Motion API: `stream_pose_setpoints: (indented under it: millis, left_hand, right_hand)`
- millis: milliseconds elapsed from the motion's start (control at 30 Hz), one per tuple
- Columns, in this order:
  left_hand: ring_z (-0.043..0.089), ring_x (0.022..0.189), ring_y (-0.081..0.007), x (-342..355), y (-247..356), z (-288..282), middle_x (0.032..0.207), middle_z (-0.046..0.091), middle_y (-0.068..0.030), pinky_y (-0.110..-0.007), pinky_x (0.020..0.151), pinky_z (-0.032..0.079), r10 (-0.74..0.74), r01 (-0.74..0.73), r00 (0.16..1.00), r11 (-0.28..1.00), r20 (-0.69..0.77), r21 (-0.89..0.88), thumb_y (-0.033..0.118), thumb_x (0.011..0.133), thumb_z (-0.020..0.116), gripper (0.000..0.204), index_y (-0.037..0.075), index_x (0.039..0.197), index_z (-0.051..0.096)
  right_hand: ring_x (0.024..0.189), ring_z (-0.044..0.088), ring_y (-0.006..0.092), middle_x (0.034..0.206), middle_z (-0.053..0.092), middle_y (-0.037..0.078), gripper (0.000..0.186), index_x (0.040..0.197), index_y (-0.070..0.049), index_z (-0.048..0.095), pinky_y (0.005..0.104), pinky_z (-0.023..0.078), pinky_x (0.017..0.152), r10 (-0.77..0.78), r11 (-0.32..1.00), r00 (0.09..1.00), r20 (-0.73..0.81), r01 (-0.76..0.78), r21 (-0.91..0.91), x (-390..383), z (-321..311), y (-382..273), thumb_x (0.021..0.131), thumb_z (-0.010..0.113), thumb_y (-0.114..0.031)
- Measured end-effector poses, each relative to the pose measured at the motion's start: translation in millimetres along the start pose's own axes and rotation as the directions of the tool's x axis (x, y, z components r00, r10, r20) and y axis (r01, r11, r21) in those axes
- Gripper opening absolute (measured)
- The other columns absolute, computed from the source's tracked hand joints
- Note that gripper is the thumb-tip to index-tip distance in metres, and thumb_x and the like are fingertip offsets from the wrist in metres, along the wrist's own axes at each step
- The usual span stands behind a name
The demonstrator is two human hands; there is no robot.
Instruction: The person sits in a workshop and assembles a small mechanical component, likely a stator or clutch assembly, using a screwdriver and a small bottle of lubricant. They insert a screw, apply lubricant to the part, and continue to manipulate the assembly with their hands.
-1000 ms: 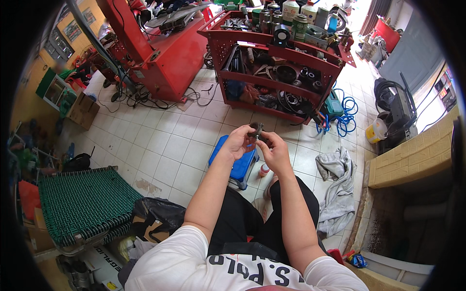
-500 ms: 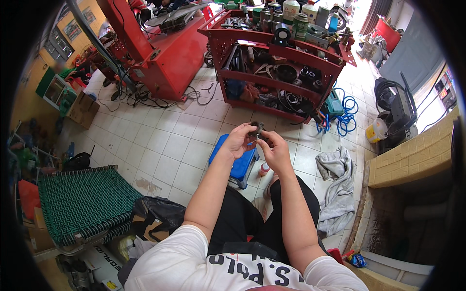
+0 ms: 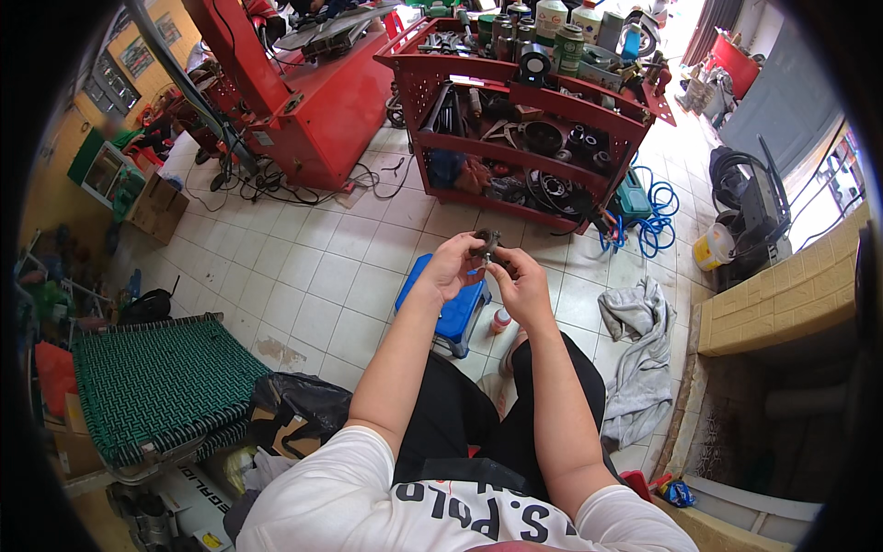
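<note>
A small dark metal part (image 3: 487, 241), with a little pale piece on its lower side, is gripped between my hands above a blue plastic stool or case (image 3: 446, 311). My left hand (image 3: 452, 267) holds it from the left, fingers curled round its edge. My right hand (image 3: 518, 283) pinches it from the right, thumb at the lower side; the detail under the fingers is too small to make out. A small bottle with pink-red colour (image 3: 500, 321) stands on the tiled floor just right of the stool.
Ahead are a red tool cart (image 3: 524, 138) with cans and parts, and red machinery (image 3: 313, 138). Left are a green woven folding bed (image 3: 152, 386) and a black bag (image 3: 303, 409); right, a grey cloth (image 3: 635, 359), blue hose (image 3: 658, 235) and a bucket (image 3: 713, 247). A blurred person (image 3: 129, 136) sits far left.
The metal part and the fingers on it have shifted very slightly upward and turned a little. Otherwise the scene looks the same.
</note>
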State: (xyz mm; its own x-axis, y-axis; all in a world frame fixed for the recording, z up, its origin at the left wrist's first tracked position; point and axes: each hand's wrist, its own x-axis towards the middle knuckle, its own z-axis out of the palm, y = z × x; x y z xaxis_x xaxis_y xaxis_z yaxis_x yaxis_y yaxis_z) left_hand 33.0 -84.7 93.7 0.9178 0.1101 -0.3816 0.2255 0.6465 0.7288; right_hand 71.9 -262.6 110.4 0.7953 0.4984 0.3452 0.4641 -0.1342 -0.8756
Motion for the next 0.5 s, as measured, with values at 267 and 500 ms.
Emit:
stream_pose_setpoints:
  millis: [267,500]
  left_hand:
    - [0.06,0.086,-0.0107,-2.3,-1.9,8.2,0.096,0.065,0.0046,-0.036,0.079,0.05,0.034,-0.031,0.996,0.998,-0.088,0.046,0.019,0.09,0.062,0.023,0.018,0.113,0.063]
    - [0.059,0.087,-0.0101,-6.5,4.0,9.1,0.098,0.065,0.0037,-0.034,0.077,0.05,0.042,-0.031,0.992,0.995,-0.12,0.095,0.02,0.089,0.062,0.026,0.018,0.115,0.062]
  right_hand:
    - [0.07,0.057,0.0167,0.086,0.064,0.009,0.027,0.112,0.003,0.069,0.0293,0.048,0.064,0.017,0.999,1.0,0.007,-0.017,0.028,-1.1,0.6,2.5,0.089,0.076,-0.01]
    - [0.07,0.059,0.0191,0.088,0.065,0.011,0.028,0.112,0.003,0.069,0.0308,0.049,0.065,0.02,0.999,1.0,0.009,-0.021,0.043,-0.6,0.9,1.7,0.089,0.076,-0.011]
